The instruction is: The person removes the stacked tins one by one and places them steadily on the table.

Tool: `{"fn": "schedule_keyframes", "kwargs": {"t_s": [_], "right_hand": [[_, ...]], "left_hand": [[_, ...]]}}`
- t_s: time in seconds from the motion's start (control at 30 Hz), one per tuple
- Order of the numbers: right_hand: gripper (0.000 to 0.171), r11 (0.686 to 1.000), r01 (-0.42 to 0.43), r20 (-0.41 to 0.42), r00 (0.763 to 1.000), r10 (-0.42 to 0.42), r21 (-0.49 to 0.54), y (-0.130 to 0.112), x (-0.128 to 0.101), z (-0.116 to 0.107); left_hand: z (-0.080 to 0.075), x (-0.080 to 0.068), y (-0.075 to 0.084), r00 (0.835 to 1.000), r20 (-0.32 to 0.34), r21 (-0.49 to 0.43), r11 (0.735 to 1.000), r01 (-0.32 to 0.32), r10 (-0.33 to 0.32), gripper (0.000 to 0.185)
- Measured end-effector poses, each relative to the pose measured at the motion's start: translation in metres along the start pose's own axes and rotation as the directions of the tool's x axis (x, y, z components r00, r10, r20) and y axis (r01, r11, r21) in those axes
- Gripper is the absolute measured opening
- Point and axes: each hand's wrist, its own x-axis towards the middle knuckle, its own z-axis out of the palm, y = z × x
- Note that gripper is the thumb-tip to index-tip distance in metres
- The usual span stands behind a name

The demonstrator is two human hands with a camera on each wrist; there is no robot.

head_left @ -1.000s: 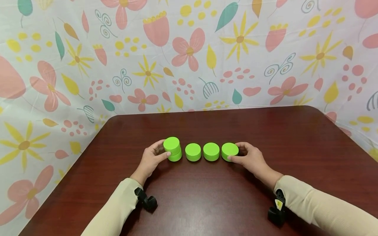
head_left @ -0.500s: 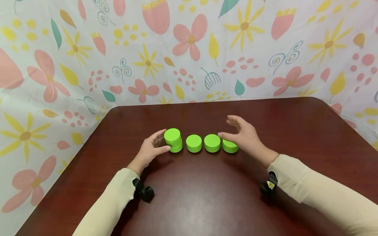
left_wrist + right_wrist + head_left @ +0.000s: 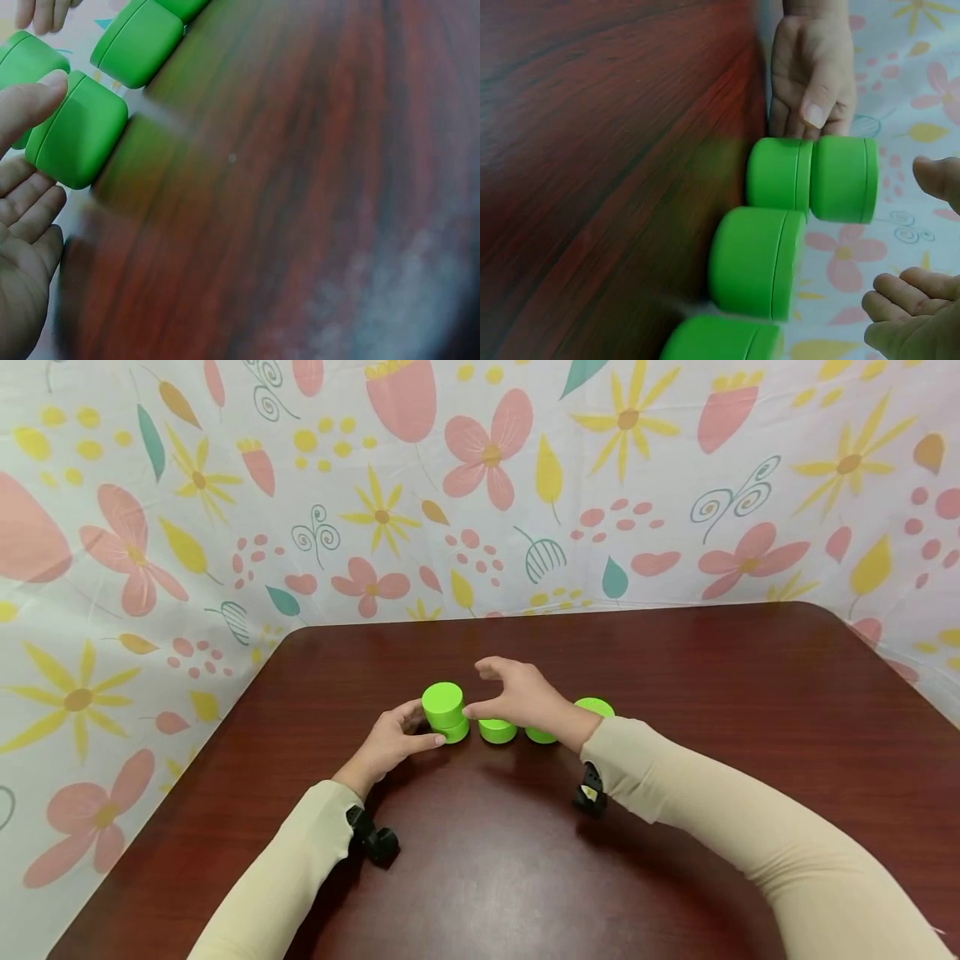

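Two green round lidded jars form a stack at the left end of a row, an upper jar (image 3: 442,700) on a lower jar (image 3: 454,732). My left hand (image 3: 392,737) holds the stack loosely from the left, thumb in front by the lower jar and fingers behind. Fingers and thumb spread apart, my right hand (image 3: 521,697) hovers over the row with nothing in it, its thumb tip close to the upper jar's right side. Under the right hand and wrist, three single jars are partly hidden: a near one (image 3: 497,733), a middle one (image 3: 542,737) and an end one (image 3: 596,703).
The dark brown table (image 3: 480,843) runs back to a flower-printed cloth (image 3: 360,510) hanging behind and at the left. Black wrist cameras hang below both sleeves, the left one (image 3: 375,839) close above the tabletop.
My right hand has let go of the rightmost jar, risen, and swept left over the row to the stack. The left hand stays at the stack. The head view has tilted slightly down.
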Motion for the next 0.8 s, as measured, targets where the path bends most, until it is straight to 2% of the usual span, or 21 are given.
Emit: {"fn": "schedule_keyframes", "kwargs": {"t_s": [0.2,0.43,0.63,0.8], "right_hand": [[0.068,1.000,-0.010,0.050,0.999,0.010,0.000,-0.001,0.012,0.017],[0.069,1.000,-0.012,0.058,0.998,0.013,-0.019,0.001,0.021,0.031],[0.064,1.000,0.006,0.048,0.999,-0.006,-0.015,0.002,0.025,0.035],[0.054,1.000,0.016,0.021,1.000,-0.016,0.005,0.002,0.030,0.036]], "left_hand": [[0.002,-0.001,-0.005,1.000,-0.002,-0.007,1.000,-0.023,0.023,0.058],[0.004,-0.010,0.012,1.000,0.000,-0.059,0.998,-0.006,0.006,0.056],[0.002,-0.011,0.019,1.000,-0.003,-0.028,1.000,0.014,-0.014,0.055],[0.000,-0.007,0.021,1.000,-0.018,-0.012,1.000,0.000,0.000,0.054]]}}
